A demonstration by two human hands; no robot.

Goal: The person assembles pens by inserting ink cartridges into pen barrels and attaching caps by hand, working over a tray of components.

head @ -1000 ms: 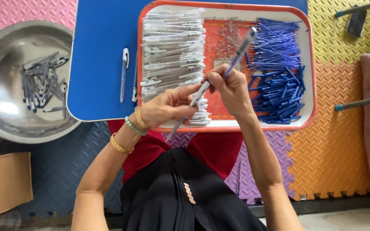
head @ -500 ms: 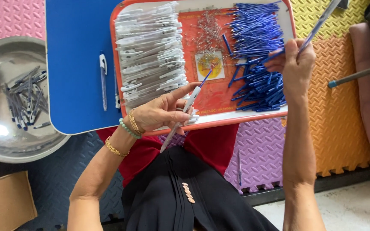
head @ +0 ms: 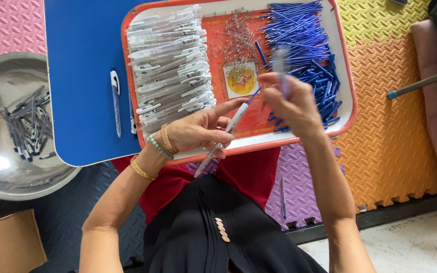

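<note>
Pen barrel (head: pixel 223 135) sits gripped in left hand (head: pixel 198 132); right hand (head: pixel 292 103) pinches a blurred piece (head: pixel 280 63); tray (head: pixel 347 86) holds clear barrels (head: pixel 168 60), springs (head: pixel 236 38), blue refills (head: pixel 304 40).

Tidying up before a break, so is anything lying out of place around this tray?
Yes. One blue refill lies on the purple floor mat below the tray, away from the refill pile. One assembled pen lies alone on the blue table.

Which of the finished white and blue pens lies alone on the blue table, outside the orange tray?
The white and blue pen left of the orange tray; the other pens lie in the steel bowl.
</note>
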